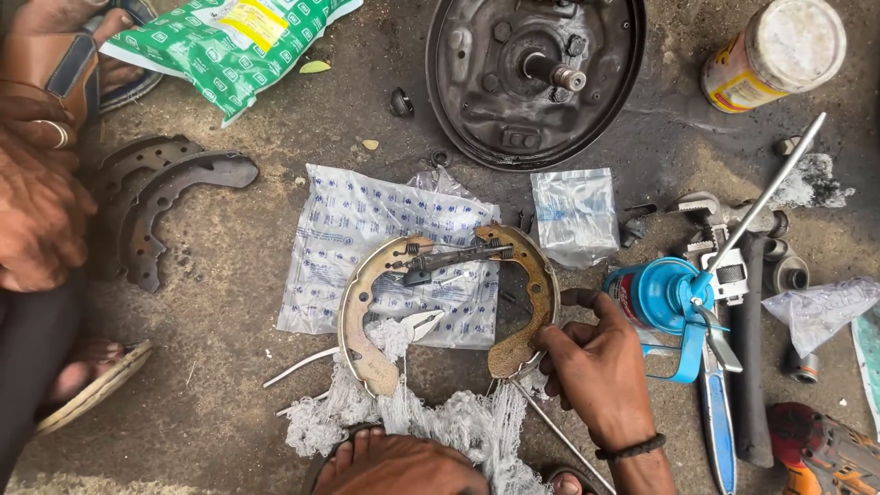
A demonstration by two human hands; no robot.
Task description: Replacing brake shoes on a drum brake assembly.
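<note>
On the oily concrete floor [229, 367], the right hand [596, 367] pinches the lower end of a brown brake shoe [532, 302]. A second brake shoe [359, 321] faces it, and a dark adjuster bar [454, 260] with a spring joins their upper ends. Both lie on a printed plastic bag [348, 229] above white cotton waste [458, 426]. Pliers [417, 324] rest between the shoes. A blue oil can [665, 295] stands just beside the hand; a brake backing plate [536, 78] lies beyond. Another person's hands [37, 202] hang at the left near worn shoes [156, 206].
</note>
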